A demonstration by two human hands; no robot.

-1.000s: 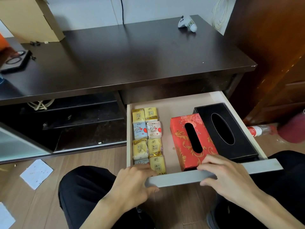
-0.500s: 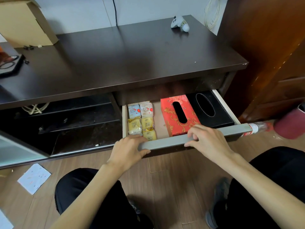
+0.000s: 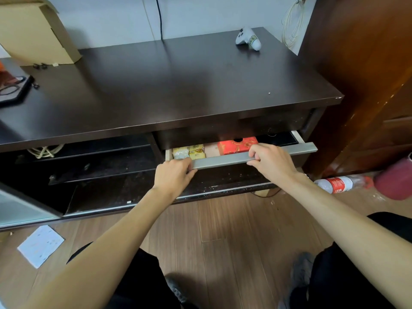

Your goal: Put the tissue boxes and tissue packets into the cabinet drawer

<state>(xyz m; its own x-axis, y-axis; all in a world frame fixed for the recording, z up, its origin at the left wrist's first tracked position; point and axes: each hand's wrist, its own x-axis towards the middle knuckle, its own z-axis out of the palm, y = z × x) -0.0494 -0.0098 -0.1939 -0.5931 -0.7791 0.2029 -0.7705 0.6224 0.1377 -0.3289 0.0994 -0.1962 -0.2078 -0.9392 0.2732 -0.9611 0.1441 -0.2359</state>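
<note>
— What moved?

— Since a second ago my drawer (image 3: pixel 256 156) has slid most of the way under the dark cabinet top (image 3: pixel 178 85); only a narrow strip of its inside shows now, where before the whole row of packets and both boxes lay open to view.

— And your hands?

— Both on the grey front rail. My left hand (image 3: pixel 172 176) is at the rail's left end, fingers curled over its top edge with the thumb lying along the front. My right hand (image 3: pixel 270 162) grips further along, fingers hooked over the top edge and thumb underneath.

— Where are the tissues?

— Just beyond my left fingertips sit the yellow tissue packets (image 3: pixel 189 152), pressed to the drawer's left wall. Just beyond my right fingers is the red tissue box (image 3: pixel 237 146), its far part already under the cabinet's edge. Past my right hand, towards the drawer's right wall, I think the dark strip is the black tissue box (image 3: pixel 276 138), though shadow makes it hard to tell.

— Any room around you?

— Bare wooden floor (image 3: pixel 223 230) lies between my forearms. Off to the right of my right wrist a plastic bottle (image 3: pixel 336 185) lies on its side near the cabinet's foot, well apart from my fingers.
</note>
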